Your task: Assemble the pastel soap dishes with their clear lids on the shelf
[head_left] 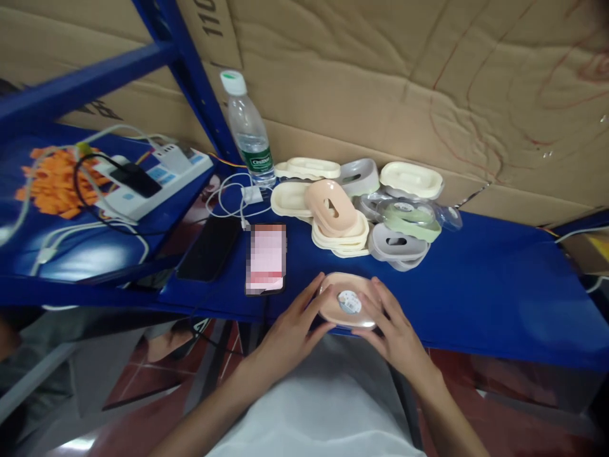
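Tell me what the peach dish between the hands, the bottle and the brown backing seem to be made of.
Peach dish: probably smooth, rigid plastic; glossy highlights show along its edge. Bottle: likely clear, shiny plastic; the liquid shows through. Brown backing: apparently cardboard, mostly matt, with creases and wrinkles.

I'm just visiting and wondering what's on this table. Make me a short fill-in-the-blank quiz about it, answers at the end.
1. The left hand and right hand hold a peach-coloured dish whose sticker is mostly ____ in colour.
2. The table has a ____-coloured top.
3. In the picture, the bottle stands to the ____ of the pile of dishes.
4. The heap of small pieces near the power strip is coloured ____.

Missing words: white; blue; left; orange.
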Demonstrator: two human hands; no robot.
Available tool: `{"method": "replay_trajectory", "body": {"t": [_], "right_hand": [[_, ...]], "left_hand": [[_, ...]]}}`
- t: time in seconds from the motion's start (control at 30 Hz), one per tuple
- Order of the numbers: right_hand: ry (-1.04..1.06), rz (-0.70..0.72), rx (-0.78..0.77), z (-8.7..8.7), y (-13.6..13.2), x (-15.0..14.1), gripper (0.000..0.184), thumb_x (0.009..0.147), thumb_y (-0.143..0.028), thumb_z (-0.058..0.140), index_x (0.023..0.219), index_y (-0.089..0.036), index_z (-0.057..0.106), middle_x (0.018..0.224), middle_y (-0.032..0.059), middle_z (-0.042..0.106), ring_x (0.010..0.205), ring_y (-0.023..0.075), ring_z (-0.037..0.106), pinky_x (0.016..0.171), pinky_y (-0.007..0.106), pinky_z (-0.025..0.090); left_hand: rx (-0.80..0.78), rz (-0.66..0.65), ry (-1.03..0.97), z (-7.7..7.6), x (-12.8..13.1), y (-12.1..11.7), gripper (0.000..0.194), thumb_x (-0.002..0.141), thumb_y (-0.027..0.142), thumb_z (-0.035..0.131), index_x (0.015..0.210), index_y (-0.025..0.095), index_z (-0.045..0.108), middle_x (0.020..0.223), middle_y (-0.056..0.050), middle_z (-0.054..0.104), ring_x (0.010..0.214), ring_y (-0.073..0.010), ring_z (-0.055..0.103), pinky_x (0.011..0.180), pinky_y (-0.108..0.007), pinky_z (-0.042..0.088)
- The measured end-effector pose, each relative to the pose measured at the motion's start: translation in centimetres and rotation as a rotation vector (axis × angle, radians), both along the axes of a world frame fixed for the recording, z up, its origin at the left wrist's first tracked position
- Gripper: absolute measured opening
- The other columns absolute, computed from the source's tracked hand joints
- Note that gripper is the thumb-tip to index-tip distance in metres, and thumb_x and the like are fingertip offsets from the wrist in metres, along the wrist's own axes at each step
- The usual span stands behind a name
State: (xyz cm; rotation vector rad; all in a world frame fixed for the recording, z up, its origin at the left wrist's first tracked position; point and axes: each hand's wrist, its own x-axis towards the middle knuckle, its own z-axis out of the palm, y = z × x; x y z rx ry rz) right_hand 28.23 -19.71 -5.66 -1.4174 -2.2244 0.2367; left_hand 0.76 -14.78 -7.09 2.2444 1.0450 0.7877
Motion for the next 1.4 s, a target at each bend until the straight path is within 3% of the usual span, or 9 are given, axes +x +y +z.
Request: {"method": "replay_trajectory", "body": {"t": [0.23,0.53,0.63,0.73,0.8,0.9,1.0,1.2,1.4], "right_hand": [[0.116,-0.02,-0.127,0.2,0.2,0.2,0.077,0.105,-0.035,0.069,0.172,-0.041,0.031,0.183,0.0063,0.019,0.165,0.0329,0.031,0.126,0.051,0.048],[0.079,-0.061,-0.051,-0.7,-0.4,1.1,0.073,0.105,-0.037,0.068,0.17,-0.042,0.036,0.181,0.0046,0.028,0.159,0.0361,0.043,0.121,0.052,0.054],[0.053,-0.168,-0.053,-1.0,-2.5,3.8,0.068,0.104,-0.041,0.065,0.168,-0.041,0.042,0.178,0.0039,0.034,0.154,0.0386,0.051,0.109,0.05,0.064],[0.052,-0.316,0.004,-2.0,-4.8,8.4,0.067,0.103,-0.045,0.062,0.167,-0.043,0.043,0.176,0.0033,0.039,0.149,0.0407,0.056,0.1,0.051,0.07],[0.023,-0.409,0.059,-2.5,-5.4,11.7,0.07,0.102,-0.049,0.061,0.168,-0.043,0.041,0.175,0.0045,0.041,0.151,0.0441,0.052,0.106,0.06,0.065],[-0.105,-0.567,0.232,-2.7,-4.6,15.8,0.073,0.102,-0.049,0.061,0.171,-0.038,0.038,0.177,0.0119,0.035,0.156,0.0532,0.041,0.115,0.08,0.047],[-0.221,-0.662,0.402,-2.6,-2.4,17.8,0.074,0.101,-0.044,0.065,0.17,-0.029,0.041,0.179,0.0191,0.028,0.155,0.0572,0.04,0.115,0.082,0.043],[-0.266,-0.771,0.443,-2.9,-1.1,16.8,0.07,0.101,-0.044,0.068,0.163,-0.017,0.05,0.172,0.0276,0.037,0.152,0.0521,0.046,0.115,0.073,0.048],[-0.202,-0.816,0.342,-2.8,-1.6,15.4,0.046,0.107,-0.043,0.056,0.145,-0.02,0.066,0.143,0.0215,0.066,0.134,0.0399,0.063,0.108,0.062,0.054]], "left_hand": [[-0.024,0.009,-0.014,0.4,0.2,0.3,0.074,0.106,0.034,0.067,0.17,0.037,0.031,0.175,-0.012,0.04,0.156,-0.028,0.051,0.125,-0.045,0.05],[-0.049,-0.051,-0.004,1.2,0.3,0.2,0.081,0.103,0.028,0.07,0.171,0.033,0.026,0.179,-0.016,0.032,0.163,-0.0298,0.04,0.126,-0.05,0.049],[0.029,-0.015,-0.076,1.9,-0.3,-0.5,0.071,0.101,0.026,0.072,0.164,0.029,0.039,0.173,-0.017,0.044,0.156,-0.0296,0.051,0.118,-0.048,0.057],[0.149,0.147,-0.289,2.5,-1.1,-0.2,0.029,0.101,0.02,0.07,0.129,0.027,0.064,0.138,-0.009,0.076,0.125,-0.0215,0.076,0.105,-0.037,0.065],[0.218,0.224,-0.361,3.0,-1.7,0.4,0.013,0.101,0.016,0.07,0.109,0.026,0.068,0.118,-0.004,0.082,0.106,-0.0176,0.081,0.096,-0.031,0.066],[0.27,0.262,-0.373,3.7,-2.3,1.4,0.011,0.101,0.014,0.07,0.101,0.026,0.072,0.102,0.0,0.083,0.092,-0.0155,0.081,0.088,-0.028,0.065],[0.263,0.275,-0.329,3.7,-2.7,1.8,0.011,0.103,0.017,0.067,0.102,0.025,0.074,0.095,0.001,0.083,0.086,-0.0149,0.081,0.084,-0.026,0.064],[0.272,0.258,-0.246,2.2,-3.7,2.1,0.021,0.106,0.021,0.056,0.089,0.022,0.068,0.083,-0.001,0.077,0.075,-0.0151,0.075,0.071,-0.025,0.059],[0.299,0.264,-0.227,1.7,-5.4,3.7,0.031,0.108,0.025,0.053,0.083,0.022,0.07,0.089,-0.005,0.078,0.087,-0.0194,0.077,0.082,-0.031,0.059]]}}
